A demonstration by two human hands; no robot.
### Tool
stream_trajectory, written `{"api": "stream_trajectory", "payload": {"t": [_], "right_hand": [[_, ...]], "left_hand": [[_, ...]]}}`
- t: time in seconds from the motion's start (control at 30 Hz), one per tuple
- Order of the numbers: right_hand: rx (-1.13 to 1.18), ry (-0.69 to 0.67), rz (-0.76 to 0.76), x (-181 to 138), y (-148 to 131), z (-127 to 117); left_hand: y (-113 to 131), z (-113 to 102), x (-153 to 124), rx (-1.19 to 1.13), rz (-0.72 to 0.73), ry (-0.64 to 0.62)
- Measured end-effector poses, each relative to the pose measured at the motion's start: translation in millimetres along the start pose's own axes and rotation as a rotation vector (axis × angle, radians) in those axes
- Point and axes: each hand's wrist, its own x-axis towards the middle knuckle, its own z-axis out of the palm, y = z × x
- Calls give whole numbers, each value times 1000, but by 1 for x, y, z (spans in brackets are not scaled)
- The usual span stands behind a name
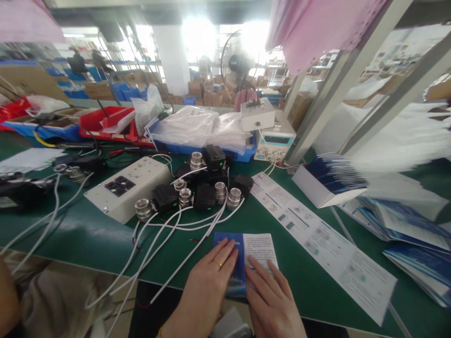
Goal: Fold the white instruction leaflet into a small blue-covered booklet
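Two hands (207, 286), one leaflet (259, 249)

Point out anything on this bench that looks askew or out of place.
Nothing looks damaged or spilled. The white cables trail loosely off the green table's front edge, and the long unfolded sheet lies diagonally. Both hands, left hand and right hand, press flat on the blue booklet.

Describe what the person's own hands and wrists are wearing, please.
Both hands are bare, without gloves. The left hand wears a thin gold-coloured ring on one finger, and something gold-coloured shows at its wrist near the picture's lower edge. The right hand shows no ring. No sleeves are visible.
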Motion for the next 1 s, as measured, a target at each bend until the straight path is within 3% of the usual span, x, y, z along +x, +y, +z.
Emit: {"api": "stream_trajectory", "payload": {"t": [0.2,0.3,0.4,0.57,0.83,1.0], "right_hand": [[-182,-212,-145,8,18,-38],[-207,-216,-140,12,26,-54],[-184,-213,-51,18,24,-51],[-93,-64,119,26,17,-35],[-226,-173,86,19,33,-61],[-200,-84,208,29,50,-44]], "left_hand": [[11,7,-6,99,-2,4],[15,7,-6,143,1,-56],[16,5,-4,162,0,-92],[17,13,-7,187,-10,-130],[17,25,-17,166,-54,-160],[16,15,-14,152,-34,-142]]}}
